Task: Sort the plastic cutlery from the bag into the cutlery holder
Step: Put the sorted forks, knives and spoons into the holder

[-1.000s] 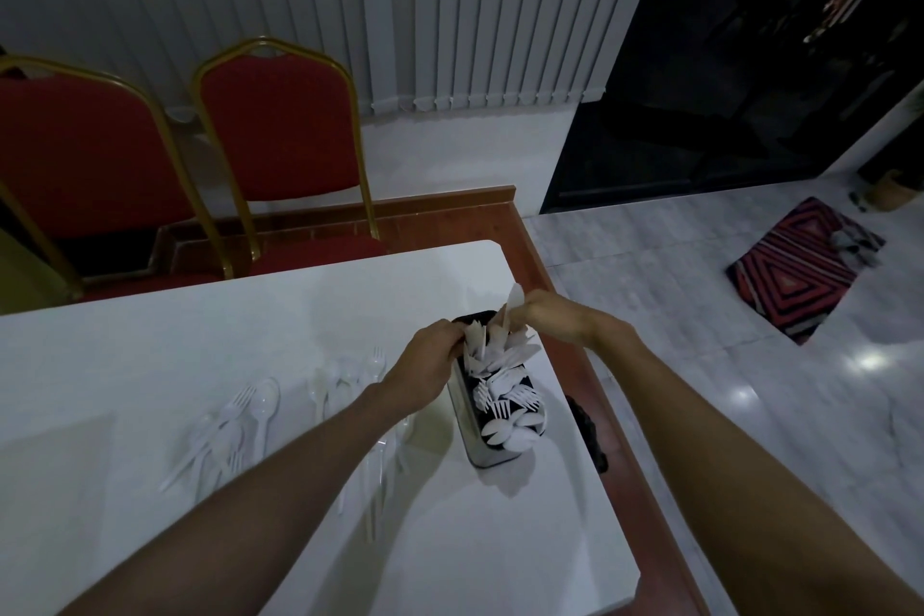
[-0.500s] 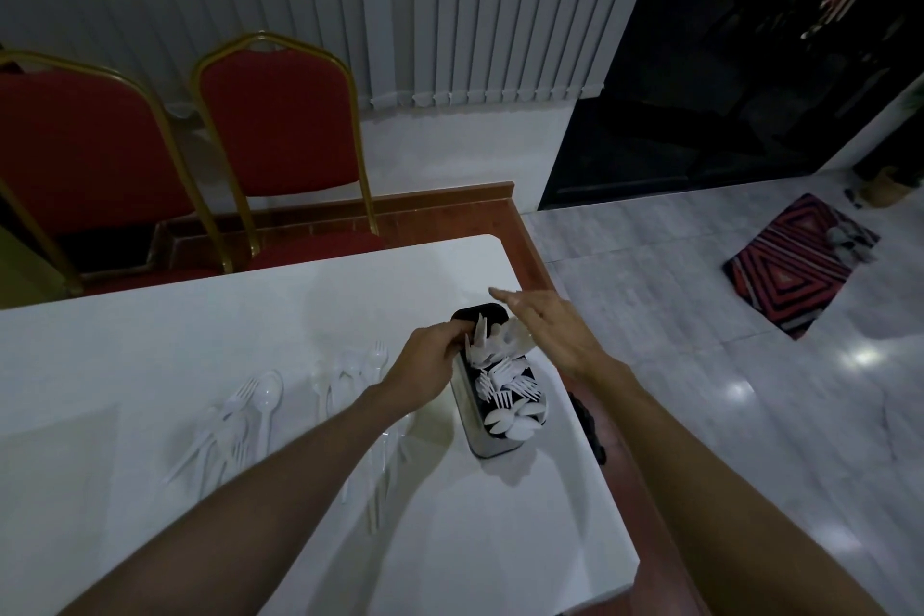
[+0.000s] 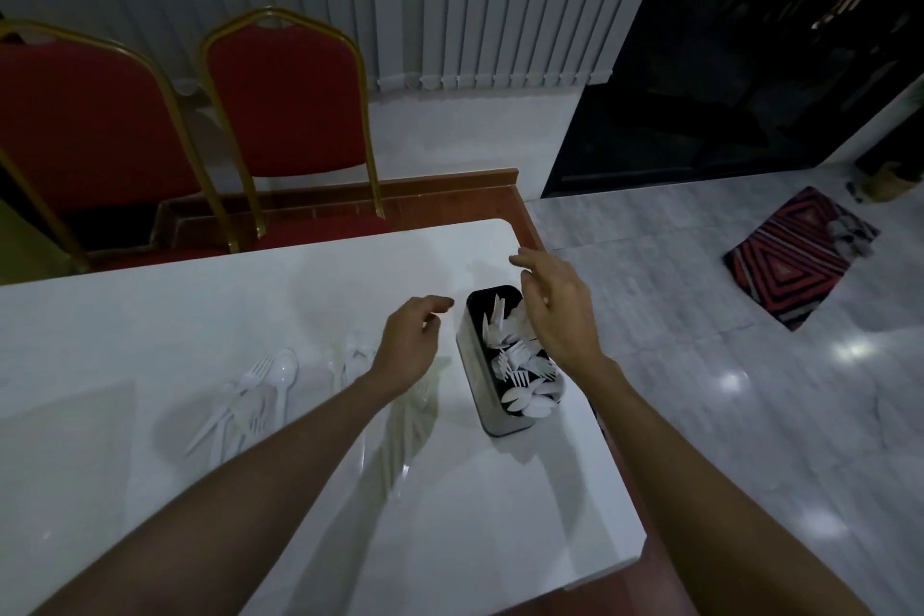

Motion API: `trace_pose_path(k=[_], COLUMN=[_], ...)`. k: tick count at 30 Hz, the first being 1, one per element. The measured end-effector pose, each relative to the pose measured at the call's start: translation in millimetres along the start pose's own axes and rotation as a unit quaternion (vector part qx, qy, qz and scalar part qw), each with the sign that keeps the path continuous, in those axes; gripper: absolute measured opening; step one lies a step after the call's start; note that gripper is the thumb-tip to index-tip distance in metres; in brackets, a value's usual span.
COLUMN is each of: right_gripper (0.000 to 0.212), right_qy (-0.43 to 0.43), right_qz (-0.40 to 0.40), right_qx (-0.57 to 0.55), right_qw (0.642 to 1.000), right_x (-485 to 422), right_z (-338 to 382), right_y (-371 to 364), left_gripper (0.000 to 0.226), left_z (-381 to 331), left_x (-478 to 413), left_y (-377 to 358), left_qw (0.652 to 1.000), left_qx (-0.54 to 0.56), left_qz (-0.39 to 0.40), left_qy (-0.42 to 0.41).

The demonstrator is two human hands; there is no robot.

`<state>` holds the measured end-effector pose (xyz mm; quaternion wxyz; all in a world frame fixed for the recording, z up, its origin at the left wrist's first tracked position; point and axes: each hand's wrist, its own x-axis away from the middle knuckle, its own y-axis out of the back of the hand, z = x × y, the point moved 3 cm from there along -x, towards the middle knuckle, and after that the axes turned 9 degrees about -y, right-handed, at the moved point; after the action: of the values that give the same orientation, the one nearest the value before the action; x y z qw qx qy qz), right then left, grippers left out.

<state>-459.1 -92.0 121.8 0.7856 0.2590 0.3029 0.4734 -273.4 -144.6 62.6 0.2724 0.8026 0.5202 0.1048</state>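
Your left hand [image 3: 407, 345] hangs loosely curled and empty just beside the cutlery holder [image 3: 474, 383]; your right hand [image 3: 557, 313] hovers spread over it. Loose forks and spoons [image 3: 260, 390] lie on the white table [image 3: 175, 310] left of your left hand. Red chairs [image 3: 285, 85] stand beyond, tiled floor [image 3: 700, 365] to the right.

Dim room, white table [image 3: 150, 315], two red chairs [image 3: 280, 100].
The gold-framed chairs stood behind the table against pale vertical blinds [image 3: 500, 0] and a white wall [image 3: 475, 130]. To the right, a glossy grey marble floor [image 3: 750, 415] caught spots of light; a red striped rug [image 3: 790, 260] lay on it near a dark, unlit doorway [image 3: 725, 65].
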Motion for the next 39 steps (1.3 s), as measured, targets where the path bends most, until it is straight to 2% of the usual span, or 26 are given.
trace_pose_path(k=[3, 5, 7, 9, 11, 15, 17, 20, 23, 26, 32, 39], right_gripper=[0.027, 0.025, 0.023, 0.022, 0.020, 0.007, 0.023, 0.043, 0.032, 0.016, 0.016, 0.019], right_qy=[0.078, 0.087, 0.058, 0.002, -0.094, -0.275, -0.321, -0.336, -0.333, -0.334, -0.334, -0.349], right_qz=[-0.035, -0.007, 0.050, 0.111, 0.164, 0.233, 0.255, 0.246, 0.226, 0.220, 0.173, 0.159], right_qx=[-0.013, -0.031, -0.036, -0.024, 0.009, 0.067, 0.094, 0.116, 0.113, 0.103, 0.097, 0.085], right_qw=[0.996, 0.996, 0.996, 0.993, 0.982, 0.930, 0.907, 0.902, 0.909, 0.911, 0.921, 0.920], right_x=[9, 19, 31, 45, 63, 106, 125, 141, 144, 140, 124, 119], right_z=[30, 49, 57, 52, 33, -9, -17, -18, -18, -20, -28, -30], right_y=[-15, -35, -62, -92, -121, -161, -174, -184, -190, -190, -181, -179], left_gripper=[0.029, 0.025, 0.021, 0.018, 0.014, 0.024, 0.030, 0.037, 0.039, 0.028, 0.018, 0.028], left_z=[21, 39, 58, 76, 90, 104, 108, 110, 110, 113, 123, 123], left_x=[12, 24, 39, 57, 77, 108, 118, 126, 127, 130, 140, 146], left_y=[20, 31, 36, 36, 33, 17, 7, -5, -9, -8, 4, 5], left_qw=[0.998, 0.997, 0.993, 0.986, 0.974, 0.951, 0.943, 0.946, 0.949, 0.949, 0.943, 0.951], left_qx=[0.010, -0.009, -0.036, -0.057, -0.072, -0.090, -0.099, -0.110, -0.122, -0.113, -0.123, -0.151], left_qz=[-0.035, -0.039, -0.034, -0.023, -0.013, 0.057, 0.084, 0.087, 0.085, 0.079, 0.083, 0.054], left_qy=[0.049, 0.072, 0.105, 0.158, 0.216, 0.291, 0.305, 0.291, 0.279, 0.284, 0.299, 0.263])
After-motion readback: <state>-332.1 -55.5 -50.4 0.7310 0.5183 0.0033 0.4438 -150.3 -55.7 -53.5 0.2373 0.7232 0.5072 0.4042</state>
